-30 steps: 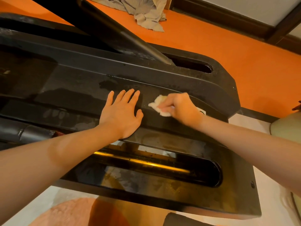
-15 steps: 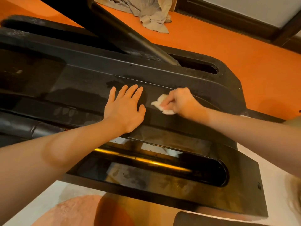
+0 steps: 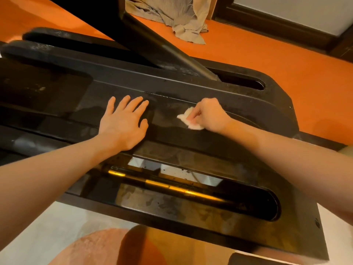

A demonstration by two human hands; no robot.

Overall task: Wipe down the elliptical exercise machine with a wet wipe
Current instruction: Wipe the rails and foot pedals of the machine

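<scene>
Elliptical machine [image 3: 191, 142]: left hand [image 3: 124, 125] flat on black housing, fingers straight; right hand [image 3: 210, 115] pinches wet wipe [image 3: 188, 119], which protrudes beyond its curled fingertips

The elliptical machine's housing [image 3: 219, 150] looks like black moulded plastic, glossy on the near face with blotchy smears and reflections, duller and dusty along the far ridge. Damp streaks shine on the panel beside the wet wipe [image 3: 188, 119], a crumpled white fibrous sheet. Inside the near slot a smooth metal rail [image 3: 172, 186] glints yellow. The slanted arm [image 3: 152, 43] at the far side looks semi-matt black metal. The orange floor [image 3: 267, 54] is matt. A beige woven cloth [image 3: 179, 16] lies wrinkled with frayed edges.
</scene>
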